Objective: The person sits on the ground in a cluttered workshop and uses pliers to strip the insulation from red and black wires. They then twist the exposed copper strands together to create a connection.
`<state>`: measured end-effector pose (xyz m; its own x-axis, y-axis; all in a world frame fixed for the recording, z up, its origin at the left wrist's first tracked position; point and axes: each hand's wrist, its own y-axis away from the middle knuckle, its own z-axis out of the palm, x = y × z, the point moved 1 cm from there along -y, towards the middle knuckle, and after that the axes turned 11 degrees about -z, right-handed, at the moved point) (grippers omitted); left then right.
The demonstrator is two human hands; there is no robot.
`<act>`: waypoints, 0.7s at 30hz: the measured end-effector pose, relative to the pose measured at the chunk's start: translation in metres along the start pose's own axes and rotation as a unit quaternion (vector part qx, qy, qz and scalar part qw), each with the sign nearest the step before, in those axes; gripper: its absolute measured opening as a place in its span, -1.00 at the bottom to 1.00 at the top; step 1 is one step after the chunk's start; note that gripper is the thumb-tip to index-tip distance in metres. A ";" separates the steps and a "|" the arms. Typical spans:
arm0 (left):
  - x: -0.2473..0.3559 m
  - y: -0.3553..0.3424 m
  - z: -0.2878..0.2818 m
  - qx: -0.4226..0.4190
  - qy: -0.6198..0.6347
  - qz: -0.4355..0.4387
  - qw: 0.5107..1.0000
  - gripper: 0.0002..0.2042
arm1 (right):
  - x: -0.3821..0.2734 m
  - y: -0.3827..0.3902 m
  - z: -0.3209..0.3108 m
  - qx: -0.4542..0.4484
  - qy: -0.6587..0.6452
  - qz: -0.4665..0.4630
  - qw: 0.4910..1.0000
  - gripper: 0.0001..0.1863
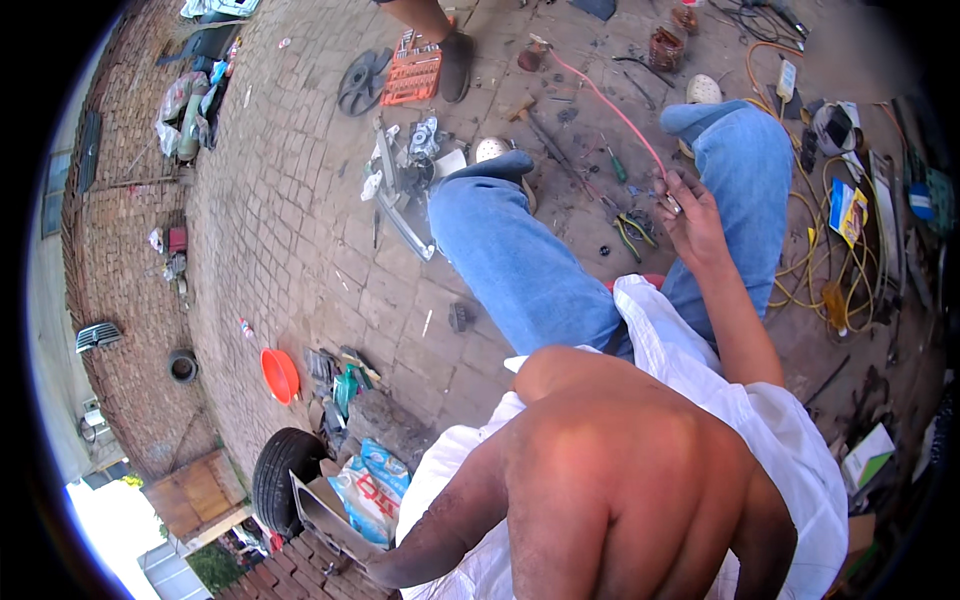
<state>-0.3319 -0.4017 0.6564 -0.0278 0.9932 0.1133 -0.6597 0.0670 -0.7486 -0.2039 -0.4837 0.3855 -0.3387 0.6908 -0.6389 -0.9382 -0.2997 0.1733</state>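
Close to the camera, my left hand [620,460] fills the lower middle of the head view. Its fingers are stretched and apart, with the tips cut off by the lower edge; whether they touch anything is hidden. Over my right knee, my right hand [692,215] pinches the near end of a thin red wire [615,108], where a small metallic piece shows at the fingers. From there the wire runs away to the far ground, near a small rusty brown round piece [529,60]. Yellow-handled pliers [634,230] and a green-handled screwdriver [614,164] lie between my legs.
Beyond my left foot are a hammer [540,130], a metal mechanism [395,185], an orange socket set [412,70] and a black fan [362,82]. Another person's leg [455,60] stands there. Yellow cable [815,270] coils at right; a tyre [285,480] and red basin [280,376] are left.
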 end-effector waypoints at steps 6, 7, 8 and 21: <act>0.014 -0.017 -0.027 -0.140 -0.005 -0.063 0.988 -0.51 | -0.002 0.001 0.006 -0.036 -0.032 0.020 0.999 -0.82; 0.022 -0.020 -0.038 -0.163 -0.045 -0.079 0.983 -0.50 | -0.002 0.003 0.012 -0.040 -0.047 0.031 0.998 -0.81; 0.029 -0.019 -0.052 -0.150 -0.113 -0.075 0.979 -0.48 | -0.011 0.004 0.016 -0.042 -0.057 0.033 0.997 -0.80; 0.119 0.073 -0.234 0.650 -0.257 0.078 0.711 -0.43 | -0.016 0.024 0.019 -0.109 -0.049 0.123 0.985 -0.78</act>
<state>-0.2077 -0.2563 0.4626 -0.2268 0.7898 0.5698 -0.7464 -0.5168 0.4193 -0.2226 -0.4898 0.4143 -0.5690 0.6372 -0.5199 -0.7928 -0.5930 0.1409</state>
